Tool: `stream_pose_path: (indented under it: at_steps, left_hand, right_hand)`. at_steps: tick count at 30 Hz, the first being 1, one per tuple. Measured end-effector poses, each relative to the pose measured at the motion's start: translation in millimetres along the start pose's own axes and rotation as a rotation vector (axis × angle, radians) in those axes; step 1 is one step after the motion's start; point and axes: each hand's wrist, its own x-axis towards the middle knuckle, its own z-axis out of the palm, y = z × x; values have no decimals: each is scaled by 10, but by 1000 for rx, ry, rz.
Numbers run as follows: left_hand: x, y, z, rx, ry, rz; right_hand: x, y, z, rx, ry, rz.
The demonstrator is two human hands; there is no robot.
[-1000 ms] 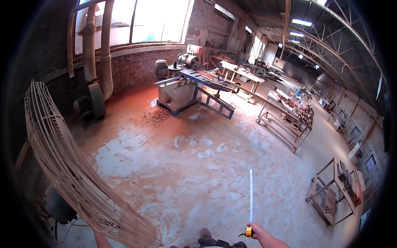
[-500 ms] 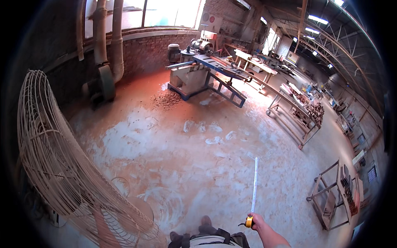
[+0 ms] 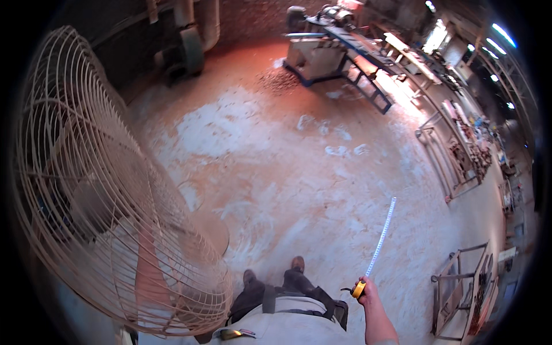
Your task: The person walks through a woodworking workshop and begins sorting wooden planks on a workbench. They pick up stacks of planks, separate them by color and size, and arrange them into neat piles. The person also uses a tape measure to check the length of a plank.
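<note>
My right hand point(image 3: 369, 290) is closed around a yellow-and-black tape measure point(image 3: 359, 289). Its white blade point(image 3: 382, 236) sticks out forward above the floor, bending slightly toward the tip. At the left stands a large fan with a dusty wire cage point(image 3: 123, 172), tilted toward me. Through the wires my left forearm point(image 3: 150, 270) shows, reaching up behind the cage toward the fan's middle. The wires and blur hide my left hand and its fingers, so I cannot make out what it touches.
A blue-framed woodworking machine point(image 3: 322, 57) stands far ahead beside a pile of chips point(image 3: 279, 79). A dust blower point(image 3: 192, 50) with pipes is by the brick wall. Wheeled racks with timber point(image 3: 460, 152) line the right, with another metal cart point(image 3: 457, 287) nearer. Dust coats the floor.
My view has tipped down and turned left, so the fan looks larger and more of my body shows. My right hand still grips the tape measure, its blade now leaning more to the right.
</note>
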Motion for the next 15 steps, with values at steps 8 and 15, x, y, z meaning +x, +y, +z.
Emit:
stream_pose_path:
  at_steps: [8, 15]
  left_hand:
    - [-347, 180, -361, -355, -165, 67]
    - [-1219, -532, -1267, -35, -339, 91]
  right_hand:
    - [415, -377, 81, -50, -30, 63]
    - [1132, -834, -36, -105, -123, 104]
